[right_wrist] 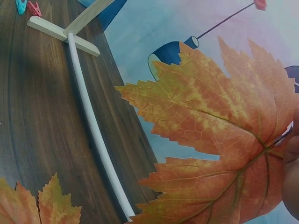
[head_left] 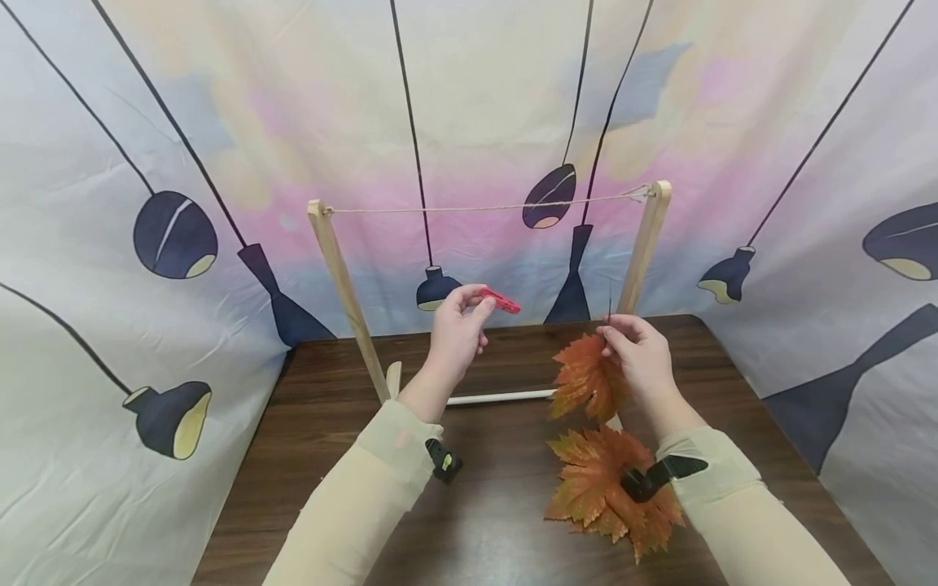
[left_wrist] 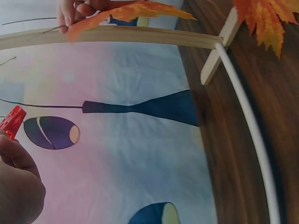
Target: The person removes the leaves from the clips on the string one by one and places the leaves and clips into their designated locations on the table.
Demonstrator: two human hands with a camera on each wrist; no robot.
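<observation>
My left hand [head_left: 458, 330] pinches a red clothespin [head_left: 501, 300] between thumb and fingers, raised in front of the wooden frame and below its string [head_left: 454, 209]. The red clothespin [left_wrist: 12, 122] also shows at the left edge of the left wrist view. My right hand [head_left: 642, 358] pinches the thin stem of an orange artificial maple leaf [head_left: 586, 376], which hangs down beside the fingers near the right post. In the right wrist view this leaf [right_wrist: 210, 116] spreads wide, with the fingertips at its stem end. More orange leaves [head_left: 604, 480] lie on the table under the right wrist.
The frame has a left post [head_left: 348, 301], a right post [head_left: 645, 244] and a white bar [head_left: 501, 398] low between them. A blue clothespin [right_wrist: 21, 5] and a red clothespin [right_wrist: 33, 8] lie past the left foot. A printed cloth [head_left: 469, 98] hangs behind the brown table [head_left: 293, 456].
</observation>
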